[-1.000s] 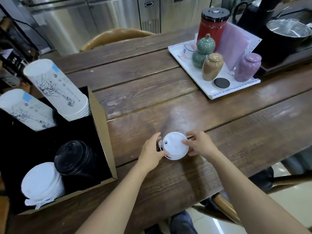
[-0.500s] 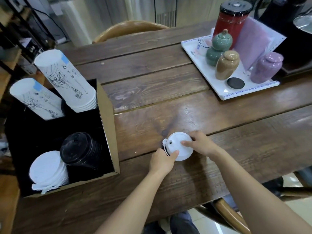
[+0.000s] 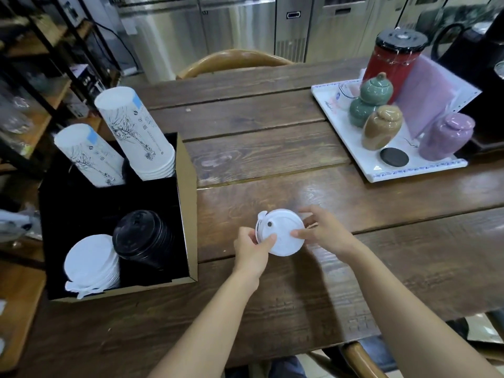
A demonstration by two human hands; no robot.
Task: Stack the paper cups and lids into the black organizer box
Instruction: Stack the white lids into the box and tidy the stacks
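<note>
- Both hands hold one white plastic cup lid [image 3: 281,233] over the near-middle of the wooden table [image 3: 272,148]; the left hand [image 3: 252,249] pinches its near-left rim, thumb on the top face; the right hand [image 3: 324,233] grips its right rim, a fingertip on the top face and other fingers behind.
- The lid is tilted, its top face toward the camera; a small flap sticks out at its upper left beside a dark sip hole; whether it touches the tabletop, I cannot tell.
- The black organizer box [image 3: 188,203], brown cardboard outside, sits at the table's left edge, well left of the lid.
- In the box's far part, two stacks of printed white paper cups [image 3: 136,137] stand upside down, leaning left; the second stack [image 3: 90,156] is just left of the first.
- In the box's near part, a stack of black lids [image 3: 141,238] leans beside a stack of white lids [image 3: 91,266] at the near-left corner.
- At the table's far-right corner lies a white tray [image 3: 341,126] carrying a red canister [image 3: 392,61], two green jars, a tan jar [image 3: 381,126], a purple jar [image 3: 444,136] and a black disc [image 3: 394,157].
</note>
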